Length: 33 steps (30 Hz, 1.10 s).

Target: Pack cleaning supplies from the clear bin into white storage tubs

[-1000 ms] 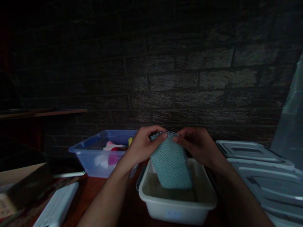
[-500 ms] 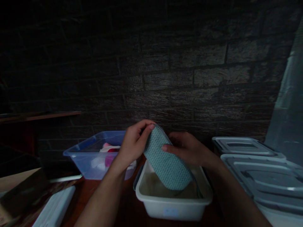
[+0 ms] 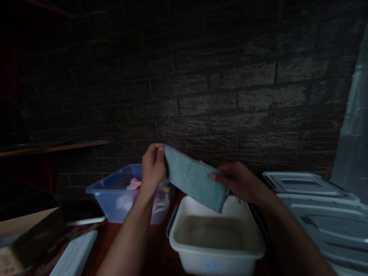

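Note:
A light teal textured cloth point(image 3: 191, 176) with a dark checked edge is stretched between my two hands, above the far side of a white plastic bin point(image 3: 217, 251). My left hand point(image 3: 153, 165) pinches its upper left corner between thumb and fingers. Along the right part of the upper edge, my right hand point(image 3: 235, 180) grips the cloth, thumb in front and fingers behind. The cloth slants down to the right. Inside the bin only its bare floor and walls show.
A clear blue tub point(image 3: 115, 195) holding pink, white and red items stands at the left. Grey-lidded boxes point(image 3: 330, 218) are on the right. A cardboard box point(image 3: 31, 234) and a white flat object point(image 3: 74, 253) lie at lower left. A dark brick wall point(image 3: 201, 96) rises behind.
My left hand has moved left and my right hand slightly right, pulling the cloth out wider. The cloth has lifted out of the bin and turned from hanging steeply to lying more level.

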Each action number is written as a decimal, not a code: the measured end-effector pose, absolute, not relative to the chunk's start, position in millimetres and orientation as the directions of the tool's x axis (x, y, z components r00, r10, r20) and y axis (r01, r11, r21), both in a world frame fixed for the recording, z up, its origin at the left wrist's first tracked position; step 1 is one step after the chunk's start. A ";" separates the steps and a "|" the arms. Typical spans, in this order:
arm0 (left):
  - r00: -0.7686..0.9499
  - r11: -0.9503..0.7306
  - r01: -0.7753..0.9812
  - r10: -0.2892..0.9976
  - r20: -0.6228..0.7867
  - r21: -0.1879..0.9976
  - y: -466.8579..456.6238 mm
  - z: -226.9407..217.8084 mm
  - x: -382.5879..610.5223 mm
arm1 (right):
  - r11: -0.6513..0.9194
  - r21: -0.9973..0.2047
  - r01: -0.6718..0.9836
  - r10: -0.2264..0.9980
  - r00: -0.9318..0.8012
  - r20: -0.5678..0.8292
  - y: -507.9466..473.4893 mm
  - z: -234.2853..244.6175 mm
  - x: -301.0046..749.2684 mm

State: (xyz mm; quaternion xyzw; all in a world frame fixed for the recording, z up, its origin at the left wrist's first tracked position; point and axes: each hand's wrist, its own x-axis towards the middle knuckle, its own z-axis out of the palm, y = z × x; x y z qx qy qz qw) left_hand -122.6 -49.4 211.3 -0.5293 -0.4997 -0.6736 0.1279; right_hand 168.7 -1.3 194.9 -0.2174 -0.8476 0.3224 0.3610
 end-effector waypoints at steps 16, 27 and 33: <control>-0.459 -0.536 0.638 0.313 0.832 0.553 -56.3 213.7 -123.6 | 0.548 -0.830 0.104 0.666 -0.654 0.358 -14.9 201.9 184.6; -0.358 -0.563 0.634 0.393 0.847 0.530 -67.8 221.2 -112.1 | 0.698 -0.663 0.269 0.666 -0.583 0.465 7.6 191.9 183.6; -0.377 -0.574 0.545 0.483 0.790 0.611 -62.8 218.2 -108.7 | 0.740 -0.499 0.451 0.672 -0.469 0.573 11.2 189.9 190.0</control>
